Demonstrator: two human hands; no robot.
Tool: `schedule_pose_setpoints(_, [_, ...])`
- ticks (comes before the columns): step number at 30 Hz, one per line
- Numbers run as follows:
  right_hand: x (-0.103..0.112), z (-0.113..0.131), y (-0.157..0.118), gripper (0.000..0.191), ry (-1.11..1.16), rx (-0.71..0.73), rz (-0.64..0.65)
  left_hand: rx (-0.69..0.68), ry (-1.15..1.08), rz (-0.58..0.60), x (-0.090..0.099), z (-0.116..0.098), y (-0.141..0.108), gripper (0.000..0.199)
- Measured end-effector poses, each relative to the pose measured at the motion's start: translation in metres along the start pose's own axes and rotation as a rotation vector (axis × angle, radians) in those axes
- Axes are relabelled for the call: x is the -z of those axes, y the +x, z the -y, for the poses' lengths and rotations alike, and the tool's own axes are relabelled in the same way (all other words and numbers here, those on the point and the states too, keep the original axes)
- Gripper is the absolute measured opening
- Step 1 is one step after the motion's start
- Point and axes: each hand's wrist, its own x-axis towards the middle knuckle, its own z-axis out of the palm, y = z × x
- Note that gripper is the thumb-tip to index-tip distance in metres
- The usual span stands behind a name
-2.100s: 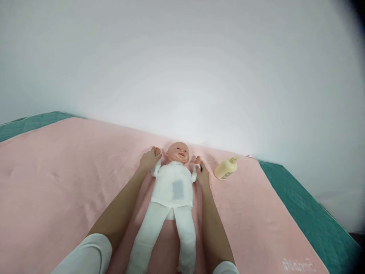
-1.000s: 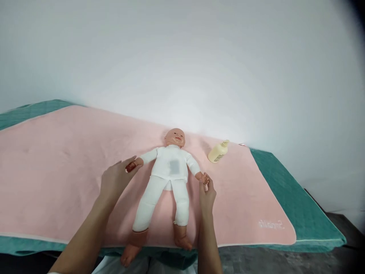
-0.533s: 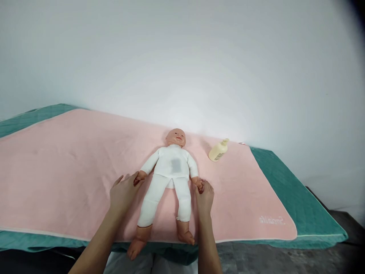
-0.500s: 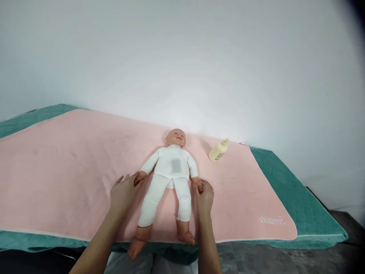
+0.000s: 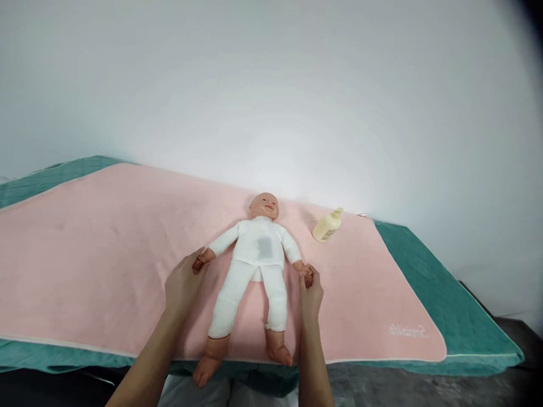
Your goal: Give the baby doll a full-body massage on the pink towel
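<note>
A baby doll (image 5: 258,243) with a white cloth body lies on its back, head toward the wall and feet at the near edge. Its bare feet, hands and head are skin-toned plastic, and a grey patch marks its chest. My left hand (image 5: 185,282) is closed around the doll's hand on the left side. On the other side, my right hand (image 5: 311,294) pinches the doll's other hand. Both doll arms are spread outward from the body. Part of my fingertips is hidden behind the doll's hands.
A pink mat (image 5: 106,254) lies over a green padded cover (image 5: 441,294) on the table. To the right of the doll's head, a cream pump bottle (image 5: 326,226) stands tilted in view. A pale wall (image 5: 271,85) rises behind. Grey floor (image 5: 382,387) shows at lower right.
Both doll hands have moved outward, held in my hands, so its arms are spread a little wider. The whole view has shifted slightly.
</note>
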Motion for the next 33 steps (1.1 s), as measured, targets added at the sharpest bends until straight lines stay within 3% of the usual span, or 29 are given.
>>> schedule_pose_setpoints(3, [0.003, 0.009, 0.008, 0.058, 0.083, -0.037, -0.085, 0.040, -0.189, -0.070, 0.002, 0.004, 0.014, 0.049])
schedule_pose_setpoints(6, [0.005, 0.024, 0.025, 0.062, 0.060, 0.019, -0.175, 0.045, -0.313, -0.183, 0.005, -0.001, 0.033, 0.056])
schedule_pose_setpoints(12, [-0.002, 0.060, 0.074, 0.061, 0.089, 0.128, -0.243, -0.088, -0.452, -0.294, 0.005, -0.036, 0.083, 0.061])
schedule_pose_setpoints(18, [-0.035, 0.076, 0.126, 0.047, 0.111, 0.248, -0.138, -0.086, -0.341, -0.256, -0.010, -0.075, 0.124, 0.061])
schedule_pose_setpoints(24, [-0.071, 0.074, 0.158, 0.048, 0.082, 0.364, 0.019, -0.027, -0.403, -0.302, -0.048, -0.087, 0.161, 0.045])
schedule_pose_setpoints(27, [-0.084, 0.068, 0.168, 0.051, 0.052, 0.380, 0.118, -0.049, -0.353, -0.236, -0.065, -0.088, 0.170, 0.051])
schedule_pose_setpoints(33, [-0.103, 0.046, 0.181, 0.067, 0.005, 0.394, 0.264, -0.205, -0.169, 0.046, -0.094, -0.086, 0.170, 0.095])
